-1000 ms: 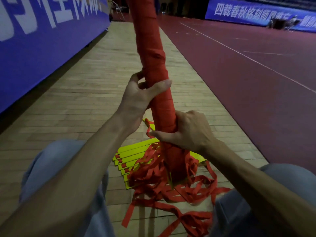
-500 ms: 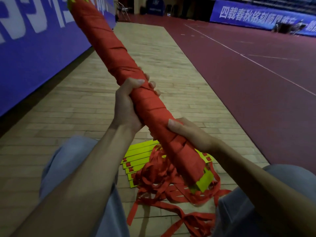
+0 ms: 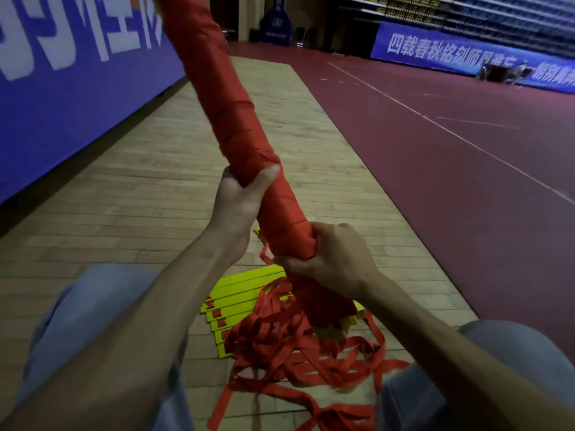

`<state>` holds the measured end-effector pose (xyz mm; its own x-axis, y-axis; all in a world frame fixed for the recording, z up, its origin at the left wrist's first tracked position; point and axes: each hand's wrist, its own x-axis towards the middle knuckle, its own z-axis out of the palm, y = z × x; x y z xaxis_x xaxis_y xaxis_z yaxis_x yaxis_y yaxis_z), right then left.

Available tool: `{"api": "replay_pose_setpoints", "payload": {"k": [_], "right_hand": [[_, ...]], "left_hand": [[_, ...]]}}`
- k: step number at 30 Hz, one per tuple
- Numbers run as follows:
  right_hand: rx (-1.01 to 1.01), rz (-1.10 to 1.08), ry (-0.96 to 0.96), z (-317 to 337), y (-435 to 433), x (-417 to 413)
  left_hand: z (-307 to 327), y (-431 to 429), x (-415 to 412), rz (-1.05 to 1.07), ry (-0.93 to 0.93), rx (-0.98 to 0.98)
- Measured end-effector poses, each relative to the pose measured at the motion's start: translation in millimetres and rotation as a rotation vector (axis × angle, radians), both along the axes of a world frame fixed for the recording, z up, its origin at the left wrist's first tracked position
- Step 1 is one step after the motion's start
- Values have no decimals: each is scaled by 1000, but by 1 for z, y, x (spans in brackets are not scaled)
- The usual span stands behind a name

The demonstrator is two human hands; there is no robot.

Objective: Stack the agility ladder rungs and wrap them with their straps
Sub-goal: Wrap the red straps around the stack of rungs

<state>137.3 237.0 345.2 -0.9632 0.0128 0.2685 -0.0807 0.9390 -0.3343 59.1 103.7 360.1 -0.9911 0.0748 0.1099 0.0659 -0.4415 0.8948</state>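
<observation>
Over the floor [image 3: 124, 213] | red strap-wrapped bundle [image 3: 230, 119], tilted | left hand [image 3: 239, 197], right hand [image 3: 329, 259] clamp it

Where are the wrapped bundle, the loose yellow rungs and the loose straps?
wrapped bundle [image 3: 230, 119], head view, its red-wrapped mid-length.
loose yellow rungs [image 3: 242, 293], head view, an upper rung's face.
loose straps [image 3: 280, 346], head view, middle of the tangle.

My bundle [image 3: 227, 113]: matt red cloth strap, wound smooth
Rungs [image 3: 242, 289]: flat yellow plastic (faint sheen)
Floor [image 3: 155, 188]: pale wooden boards, matt

Bundle [image 3: 217, 98] top beyond upper edge
</observation>
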Motion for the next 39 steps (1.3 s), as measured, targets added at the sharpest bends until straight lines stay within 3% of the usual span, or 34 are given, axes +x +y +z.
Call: {"api": "replay_pose_setpoints", "payload": {"k": [2,5,11,17,19,21,27,29,32,35,39], "right_hand": [[203,-18,84,-5,-2,-1],[144,176,158,2,-1,0],[-313,395,-42,11,2,-4],[-986,616,-653,6,12,-5],[-970,578,-626,6,15,-3],[-875,494,-505,5,11,-2],[-430,213,-105,-7,3,-7],[-406,172,-111,-14,-3,-7],[-340,220,-166,-25,-13,-6],[-425,278,-225,-23,-13,-6],[-596,453,-414,-12,-10,-5]], "left_hand": [[-3,-2,2,-56,-99,162],[-1,-13,0,-149,-199,350],[3,-25,2,-294,-120,381],[4,-32,-4,-654,124,573],[5,-33,-4,-729,94,568],[5,-33,-4,-648,18,497],[9,-16,-8,-25,-67,113],[1,-11,-8,137,-89,12],[-10,-14,-8,252,-283,98],[-7,-22,-11,200,-394,172],[2,-27,-11,-71,-308,255]]}}
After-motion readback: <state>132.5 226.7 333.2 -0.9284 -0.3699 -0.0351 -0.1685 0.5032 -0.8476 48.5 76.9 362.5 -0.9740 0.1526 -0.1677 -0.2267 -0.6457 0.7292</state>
